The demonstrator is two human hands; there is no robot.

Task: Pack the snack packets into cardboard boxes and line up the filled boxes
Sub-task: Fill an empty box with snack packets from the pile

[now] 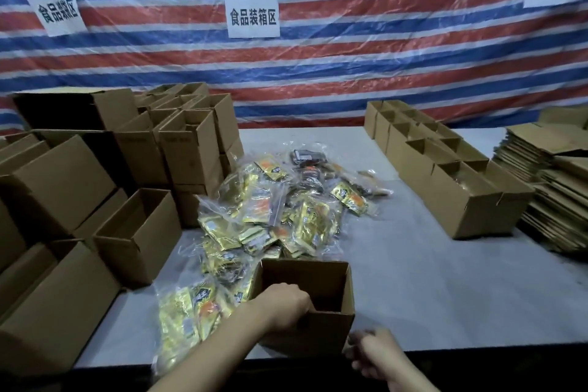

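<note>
An open cardboard box (331, 283) stands at the table's near edge, right in front of me. My left hand (283, 304) grips its near wall, fingers curled over the rim into the box. My right hand (370, 352) hovers just right of the box's near corner, fingers loosely curled and holding nothing. A heap of gold snack packets in clear bags (273, 216) lies behind and left of the box, with a few dark packets at its far end. Whether the box holds anything is hidden in shadow.
Stacked cardboard boxes (79, 188) crowd the left side, some open on top. A row of open boxes (445, 165) runs along the right, beside a pile of flattened cartons (553, 188). A striped tarp with paper signs (253, 16) hangs behind the grey table (445, 280).
</note>
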